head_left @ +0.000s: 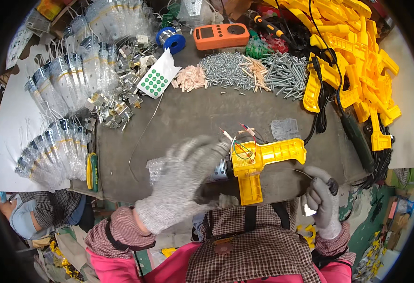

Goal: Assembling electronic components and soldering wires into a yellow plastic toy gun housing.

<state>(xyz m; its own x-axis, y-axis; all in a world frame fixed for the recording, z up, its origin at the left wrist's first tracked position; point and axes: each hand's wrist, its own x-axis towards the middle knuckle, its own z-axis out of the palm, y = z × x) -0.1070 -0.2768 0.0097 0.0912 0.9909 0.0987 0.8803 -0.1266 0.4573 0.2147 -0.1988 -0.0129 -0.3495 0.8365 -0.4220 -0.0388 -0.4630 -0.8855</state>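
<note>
A yellow tool housing half (282, 152) lies at the table's near edge, its hollow side up. Thin coloured wires with pale sleeves (242, 141) loop out of it, and a black cord leaves its right end. On its left sits a silver cylindrical part (220, 170), partly covered by my left hand (185, 172). That grey-gloved hand is motion-blurred, fingers stretched and thumb apart, gripping nothing visible. My right hand (321, 200), gloved too, is curled to the right of the housing. A thin wire-like line (299, 170) runs from near its fingers toward the housing; what they hold is unclear.
Bagged parts (56, 151) and metal pieces (117, 106) crowd the left. Screws (228, 70), a blue-spooled wire (170, 41) and an orange meter (221, 36) lie at the back. Yellow housings (357, 52) pile up at right beside a dark-handled corded tool (357, 144).
</note>
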